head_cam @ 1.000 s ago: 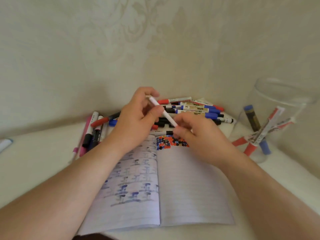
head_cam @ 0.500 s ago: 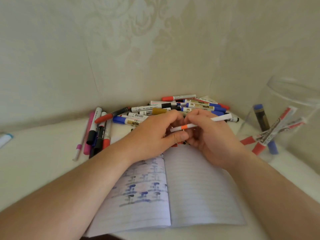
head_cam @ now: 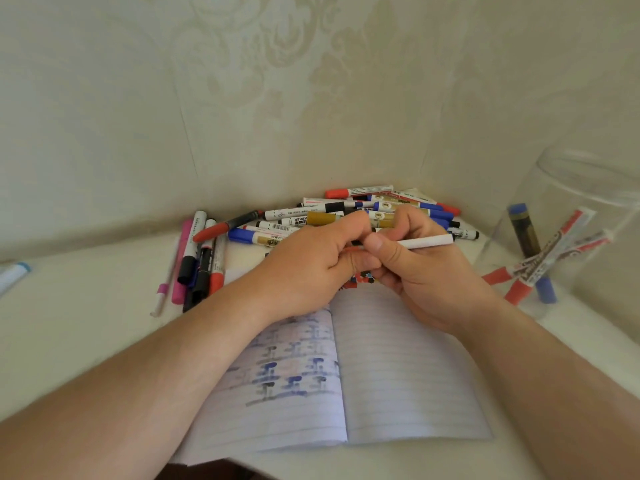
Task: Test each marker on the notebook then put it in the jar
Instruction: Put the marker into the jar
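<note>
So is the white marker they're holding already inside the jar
No, the white marker is gripped by the right hand over the notebook, left of the jar.

A notebook (head_cam: pixel 408 375) is laid open on the table (head_cam: pixel 79 327); markers (head_cam: pixel 346 216) are heaped at its far edge, a jar (head_cam: pixel 568 237) at the right.

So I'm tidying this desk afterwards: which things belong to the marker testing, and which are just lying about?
In use:
white marker, held by both the left hand and right hand
notebook
jar
marker pile

Lying about:
pale blue-ended object at far left
</note>
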A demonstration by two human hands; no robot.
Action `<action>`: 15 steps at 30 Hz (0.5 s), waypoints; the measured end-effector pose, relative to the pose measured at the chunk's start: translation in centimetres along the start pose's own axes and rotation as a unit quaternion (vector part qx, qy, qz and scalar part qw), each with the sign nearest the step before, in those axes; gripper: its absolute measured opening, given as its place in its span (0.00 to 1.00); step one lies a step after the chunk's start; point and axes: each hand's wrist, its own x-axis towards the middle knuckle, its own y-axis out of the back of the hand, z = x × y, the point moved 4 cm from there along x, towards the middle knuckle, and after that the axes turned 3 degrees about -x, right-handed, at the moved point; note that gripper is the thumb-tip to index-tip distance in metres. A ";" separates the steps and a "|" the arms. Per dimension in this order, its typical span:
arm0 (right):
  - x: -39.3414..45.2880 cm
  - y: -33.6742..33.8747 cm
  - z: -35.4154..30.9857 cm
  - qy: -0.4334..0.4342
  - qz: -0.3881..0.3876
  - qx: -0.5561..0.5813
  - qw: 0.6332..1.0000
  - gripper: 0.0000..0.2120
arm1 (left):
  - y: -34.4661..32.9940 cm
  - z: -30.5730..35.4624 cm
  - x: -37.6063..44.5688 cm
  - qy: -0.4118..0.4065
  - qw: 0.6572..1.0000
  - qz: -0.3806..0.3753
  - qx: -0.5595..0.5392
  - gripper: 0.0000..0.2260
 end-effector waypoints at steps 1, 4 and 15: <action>-0.1 0.1 -0.3 0.009 0.007 -0.003 1.000 0.18 | 0.3 -0.2 -0.1 0.000 1.000 0.008 -0.005 0.11; -0.3 0.8 -1.5 0.028 0.048 -0.008 0.998 0.13 | 1.1 -0.8 -0.5 0.037 0.999 0.005 0.020 0.22; -0.5 1.5 -0.4 -0.065 0.077 -0.246 0.964 0.14 | 0.5 -1.3 -0.9 0.093 0.964 -0.098 0.229 0.23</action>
